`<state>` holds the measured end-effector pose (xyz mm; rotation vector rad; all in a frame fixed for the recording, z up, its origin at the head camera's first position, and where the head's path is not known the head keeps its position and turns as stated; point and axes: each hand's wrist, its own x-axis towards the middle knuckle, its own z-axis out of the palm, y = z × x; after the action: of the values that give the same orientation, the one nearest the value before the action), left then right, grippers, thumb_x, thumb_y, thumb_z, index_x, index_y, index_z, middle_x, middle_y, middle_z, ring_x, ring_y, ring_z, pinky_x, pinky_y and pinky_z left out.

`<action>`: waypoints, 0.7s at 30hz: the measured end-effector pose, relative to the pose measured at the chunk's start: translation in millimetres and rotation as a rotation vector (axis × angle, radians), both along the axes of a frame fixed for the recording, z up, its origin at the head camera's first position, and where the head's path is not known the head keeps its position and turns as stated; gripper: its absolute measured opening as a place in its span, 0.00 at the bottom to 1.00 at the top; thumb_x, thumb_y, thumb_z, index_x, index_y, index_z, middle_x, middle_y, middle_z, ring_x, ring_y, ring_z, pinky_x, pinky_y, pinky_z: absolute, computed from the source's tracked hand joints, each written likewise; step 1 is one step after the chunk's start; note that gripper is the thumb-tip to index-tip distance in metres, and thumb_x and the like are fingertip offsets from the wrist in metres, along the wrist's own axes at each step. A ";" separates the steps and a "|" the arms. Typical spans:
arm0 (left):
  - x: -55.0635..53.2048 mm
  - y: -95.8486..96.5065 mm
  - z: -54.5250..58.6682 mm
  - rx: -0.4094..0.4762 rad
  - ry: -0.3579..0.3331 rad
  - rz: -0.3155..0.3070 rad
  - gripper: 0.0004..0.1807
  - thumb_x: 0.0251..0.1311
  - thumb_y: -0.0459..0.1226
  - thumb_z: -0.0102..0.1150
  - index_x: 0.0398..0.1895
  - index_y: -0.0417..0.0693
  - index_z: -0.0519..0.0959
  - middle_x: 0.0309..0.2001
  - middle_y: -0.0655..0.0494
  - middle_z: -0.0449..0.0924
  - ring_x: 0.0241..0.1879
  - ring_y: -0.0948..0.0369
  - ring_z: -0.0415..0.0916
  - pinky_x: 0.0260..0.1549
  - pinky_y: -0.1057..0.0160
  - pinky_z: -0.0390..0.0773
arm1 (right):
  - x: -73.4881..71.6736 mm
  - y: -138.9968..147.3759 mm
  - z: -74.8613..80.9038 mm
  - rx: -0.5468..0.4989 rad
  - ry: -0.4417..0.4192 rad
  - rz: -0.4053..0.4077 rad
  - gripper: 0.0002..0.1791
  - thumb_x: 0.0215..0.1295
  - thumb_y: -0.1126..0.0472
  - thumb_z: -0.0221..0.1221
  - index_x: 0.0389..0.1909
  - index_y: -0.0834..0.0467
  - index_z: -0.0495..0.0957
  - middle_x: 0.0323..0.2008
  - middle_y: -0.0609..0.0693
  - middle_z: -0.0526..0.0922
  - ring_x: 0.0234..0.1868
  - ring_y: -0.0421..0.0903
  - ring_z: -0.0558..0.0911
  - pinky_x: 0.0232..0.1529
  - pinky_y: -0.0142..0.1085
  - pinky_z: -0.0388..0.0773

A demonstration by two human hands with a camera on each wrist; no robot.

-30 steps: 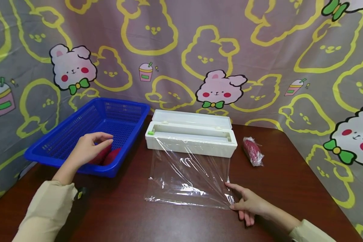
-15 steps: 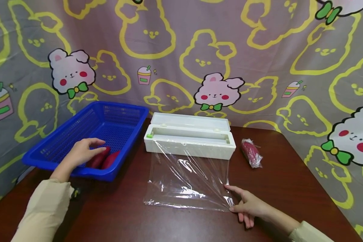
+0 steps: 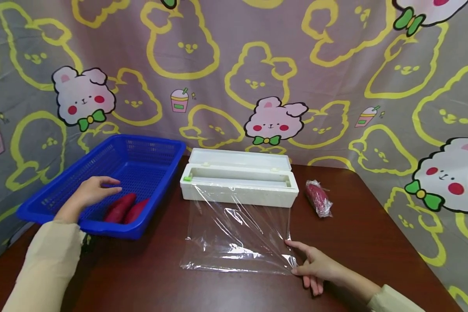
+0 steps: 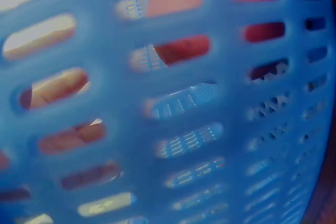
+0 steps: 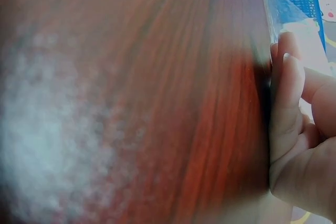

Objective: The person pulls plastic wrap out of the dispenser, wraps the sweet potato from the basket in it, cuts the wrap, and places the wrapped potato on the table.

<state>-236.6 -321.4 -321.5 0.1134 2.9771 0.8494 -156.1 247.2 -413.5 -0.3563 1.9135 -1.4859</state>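
Note:
My left hand [image 3: 93, 190] reaches over the near part of the blue basket [image 3: 167, 182], its fingers loosely bent with nothing between them. Just below and right of it, two red sweet potatoes [image 3: 118, 209] lie in the basket. In the left wrist view the basket wall [image 4: 131, 129] fills the picture, with red showing through its slots. My right hand [image 3: 316, 266] touches the right edge of a sheet of plastic wrap [image 3: 234, 234], index finger and thumb spread apart at the near corner. The sheet runs down from the white wrap dispenser [image 3: 238, 193], whose lid stands open.
A wrapped sweet potato [image 3: 318, 199] lies right of the dispenser on the dark wooden table [image 3: 355, 225]. A patterned curtain [image 3: 218, 65] hangs close behind the table. The dispenser has a small green slider [image 3: 187, 178] at its left end.
My left hand has shifted slightly left and down over the basket, and the sweet potatoes show more fully. The right hand keeps its place on the wrap. The head view has turned slightly.

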 end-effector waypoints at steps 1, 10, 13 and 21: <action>0.2 -2.0 -1.3 0.003 -0.013 0.002 0.34 0.59 0.50 0.50 0.53 0.26 0.67 0.52 0.25 0.63 0.49 0.35 0.63 0.41 0.42 0.67 | 0.1 -0.5 0.1 0.002 -0.002 0.001 0.43 0.59 0.61 0.58 0.68 0.59 0.41 0.12 0.52 0.73 0.08 0.41 0.74 0.08 0.31 0.70; -1.2 -13.3 -5.1 0.073 -0.102 -0.023 0.37 0.57 0.51 0.53 0.55 0.24 0.63 0.53 0.26 0.62 0.53 0.33 0.56 0.46 0.39 0.61 | -0.4 -1.6 2.7 0.004 -0.015 0.012 0.43 0.59 0.61 0.57 0.67 0.61 0.41 0.12 0.51 0.74 0.08 0.40 0.74 0.08 0.30 0.69; -3.3 -15.6 -6.6 0.074 -0.143 -0.024 0.38 0.56 0.50 0.54 0.55 0.23 0.62 0.53 0.25 0.62 0.53 0.34 0.57 0.46 0.40 0.62 | 0.3 -1.7 2.4 -0.002 -0.016 0.012 0.43 0.59 0.61 0.57 0.67 0.61 0.41 0.12 0.51 0.74 0.09 0.39 0.74 0.08 0.30 0.70; -4.4 -17.6 -9.1 0.007 -0.213 -0.137 0.30 0.58 0.42 0.53 0.51 0.20 0.64 0.49 0.24 0.65 0.50 0.32 0.61 0.42 0.43 0.68 | 0.6 -1.4 1.2 -0.007 0.007 0.010 0.42 0.59 0.62 0.57 0.67 0.61 0.41 0.12 0.51 0.74 0.09 0.39 0.74 0.08 0.31 0.70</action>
<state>-240.9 -339.0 -330.7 0.2101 2.7334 0.8014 -155.5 245.7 -412.3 -0.3742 1.9095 -1.4866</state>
